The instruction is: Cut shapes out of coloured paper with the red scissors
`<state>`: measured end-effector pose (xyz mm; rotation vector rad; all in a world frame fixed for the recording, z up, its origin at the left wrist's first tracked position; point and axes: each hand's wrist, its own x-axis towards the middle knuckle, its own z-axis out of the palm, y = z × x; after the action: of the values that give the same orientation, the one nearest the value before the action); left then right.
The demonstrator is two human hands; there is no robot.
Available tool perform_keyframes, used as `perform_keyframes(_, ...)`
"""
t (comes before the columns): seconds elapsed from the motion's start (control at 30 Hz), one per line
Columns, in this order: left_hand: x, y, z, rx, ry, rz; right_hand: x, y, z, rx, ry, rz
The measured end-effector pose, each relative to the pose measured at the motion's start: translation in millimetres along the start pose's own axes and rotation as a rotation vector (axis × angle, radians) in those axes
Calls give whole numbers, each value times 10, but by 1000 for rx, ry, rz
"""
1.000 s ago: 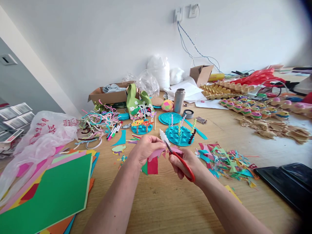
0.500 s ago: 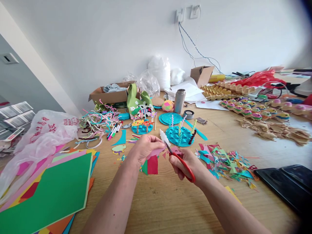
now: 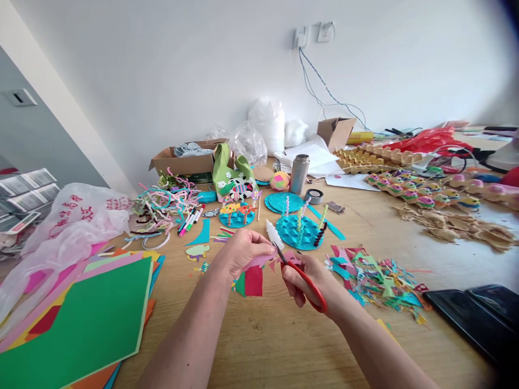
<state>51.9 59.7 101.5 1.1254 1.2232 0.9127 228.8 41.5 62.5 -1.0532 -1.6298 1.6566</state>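
My left hand (image 3: 246, 251) pinches a piece of pink paper (image 3: 258, 262) above the middle of the table. In my right hand (image 3: 310, 283) are red-handled scissors (image 3: 307, 282), their blades pointing up and left at the paper's edge. Just beyond the blades lies a white glue bottle (image 3: 274, 234). A dark red paper piece (image 3: 254, 281) and a green one rest on the table below my left hand. Behind the bottle stands a blue round base (image 3: 300, 232) with fuzzy pipe cleaners upright in it. A smaller blue base (image 3: 237, 218) carries paper fish.
Paper scraps (image 3: 377, 275) are heaped to the right, near a black phone (image 3: 462, 319). Coloured sheets (image 3: 89, 313) are stacked at left, under a plastic bag (image 3: 81, 221). Pipe cleaners (image 3: 162, 202), markers (image 3: 190, 220), a steel flask (image 3: 300, 174) and egg cartons (image 3: 421, 186) stand farther back.
The view has tilted slightly upward, so things sit a little lower in the picture. Both hands keep nearly the same pose, the scissors still at the pink paper.
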Motion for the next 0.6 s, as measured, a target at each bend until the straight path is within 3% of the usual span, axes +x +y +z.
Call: perform_keyframes(0.6, -5, 7, -15, -5, -7, -23, -15, -16, 9, -6, 7, -2)
